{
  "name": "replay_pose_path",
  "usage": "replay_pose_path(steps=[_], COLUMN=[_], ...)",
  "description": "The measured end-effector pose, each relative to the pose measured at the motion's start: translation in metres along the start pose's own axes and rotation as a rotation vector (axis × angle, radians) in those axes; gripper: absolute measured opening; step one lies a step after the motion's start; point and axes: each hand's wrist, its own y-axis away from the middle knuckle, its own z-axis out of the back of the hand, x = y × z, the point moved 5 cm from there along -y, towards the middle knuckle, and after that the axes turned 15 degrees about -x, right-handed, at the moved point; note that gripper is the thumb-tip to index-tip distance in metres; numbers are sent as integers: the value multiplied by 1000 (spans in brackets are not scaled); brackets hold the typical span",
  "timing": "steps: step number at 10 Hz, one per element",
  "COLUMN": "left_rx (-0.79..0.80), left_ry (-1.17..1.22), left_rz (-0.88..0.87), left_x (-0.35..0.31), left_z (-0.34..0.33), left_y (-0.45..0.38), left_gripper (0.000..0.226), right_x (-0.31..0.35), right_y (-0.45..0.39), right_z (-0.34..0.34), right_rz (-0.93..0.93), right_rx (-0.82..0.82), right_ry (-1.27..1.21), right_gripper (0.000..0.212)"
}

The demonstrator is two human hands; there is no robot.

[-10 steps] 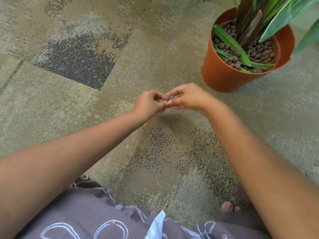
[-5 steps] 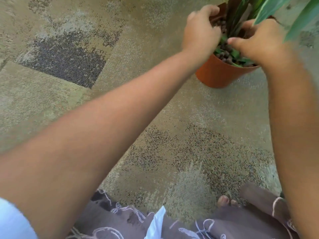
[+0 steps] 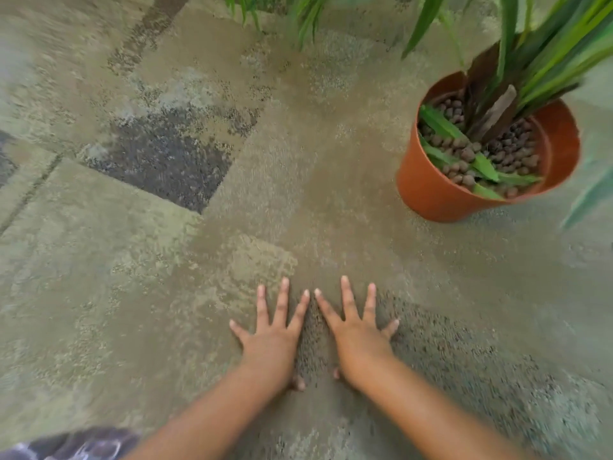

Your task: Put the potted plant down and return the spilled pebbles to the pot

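Observation:
An orange pot point(image 3: 428, 190) stands upright on the carpet at the upper right. Brown pebbles point(image 3: 507, 154) fill it around a dark stem with long green leaves point(image 3: 544, 58). My left hand point(image 3: 273, 333) and my right hand point(image 3: 356, 330) lie flat on the carpet at the lower middle, side by side, fingers spread, index fingertips nearly touching. Both hands hold nothing. They rest well below and to the left of the pot. I see no loose pebbles on the carpet around them.
The floor is patterned carpet in tan, green and dark grey patches point(image 3: 159, 154). More green leaves point(image 3: 308, 11) hang in at the top edge. A bit of my patterned grey clothing point(image 3: 83, 443) shows at the bottom left.
Both hands have left the pot, where they were over the pebbles half a second ago, and come down flat and open on the carpet. The view has shifted; the pot looks unmoved.

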Motion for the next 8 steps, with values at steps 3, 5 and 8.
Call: replay_pose_path(steps=[3,5,8], left_rx=[67,69,-83], left_ry=[-4,-74,-13], left_rz=[-7,-62,-257], left_x=[1,-5,-24], left_z=[20,47,120], left_y=[4,15,171], left_gripper=[125,92,80], right_x=[1,12,35], right_y=[10,45,176], right_z=[14,30,102], right_rz=[-45,-97,-63], right_rx=[-26,-79,-97], right_ry=[-11,144,128], right_gripper=[121,123,100])
